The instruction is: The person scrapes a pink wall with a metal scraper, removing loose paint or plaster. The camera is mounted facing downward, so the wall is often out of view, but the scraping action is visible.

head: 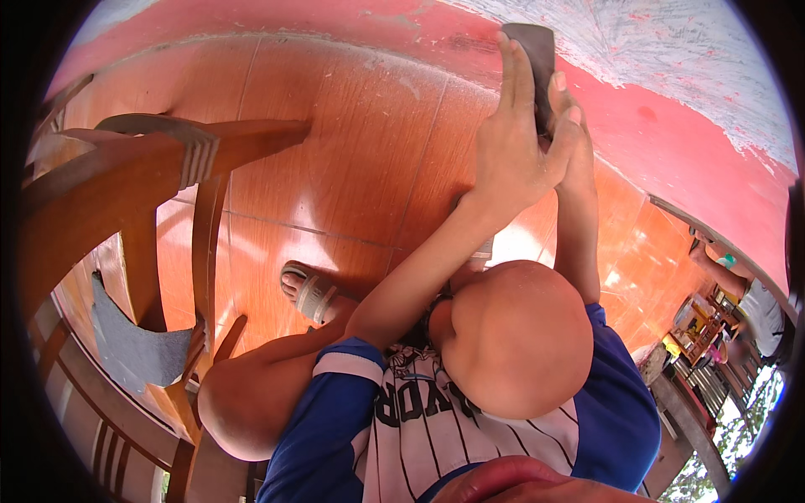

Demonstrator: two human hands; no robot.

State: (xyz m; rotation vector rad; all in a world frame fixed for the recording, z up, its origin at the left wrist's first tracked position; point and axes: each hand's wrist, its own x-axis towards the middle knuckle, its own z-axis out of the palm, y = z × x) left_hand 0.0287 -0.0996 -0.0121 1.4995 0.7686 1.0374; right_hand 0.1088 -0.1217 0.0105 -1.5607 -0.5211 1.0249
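A flat, dark grey-brown strip, which looks like folded sandpaper, is held upright between both hands at the top of the view. My left hand has its long fingers stretched along the strip's left edge. My right hand is partly hidden behind the left one, its thumb by the strip's right edge. Just behind the strip is a pink wall with rough white patches; whether the strip touches it I cannot tell. My bare knees are raised between my arms.
A carved wooden chair stands close on my left, and a torn grey sheet like sandpaper lies on its wood. My sandalled foot rests on glossy orange tiles. Another person is at the far right, near cluttered furniture.
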